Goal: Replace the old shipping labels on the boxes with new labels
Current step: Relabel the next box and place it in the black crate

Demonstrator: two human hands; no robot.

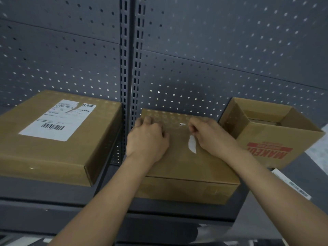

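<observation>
The middle box (186, 162) sits low in the centre of the frame on a dark shelf (53, 192), in front of a grey pegboard (213, 50). Both hands are on its top face, a little apart. The left hand (147, 139) lies on the upper left part of the lid with fingers bent and knuckles up, bracing the box. Whether the fingertips hook over the far edge cannot be told. The right hand (211, 137) pinches the top end of a white label strip (192, 144), which curls away from the cardboard between the two hands. A small scrap (182, 124) of label clings to the lid just above the strip.

The label paper looks thin, light and easily torn. The torn label (58, 119) on the left box (53, 139), at the left of the frame, is split near its top, which suggests the same. The strip is probably best held close to where it meets the cardboard and drawn low and slowly, so that it comes off whole. The scrap offers little to hold and likely needs a fingernail under one edge.

The cardboard seems stiff enough to take pressure from the bracing hand, though its facing could lift with the adhesive.

An open box (276, 139) with red print stands at the right. A loose label (291, 183) lies below it on the shelf.
</observation>
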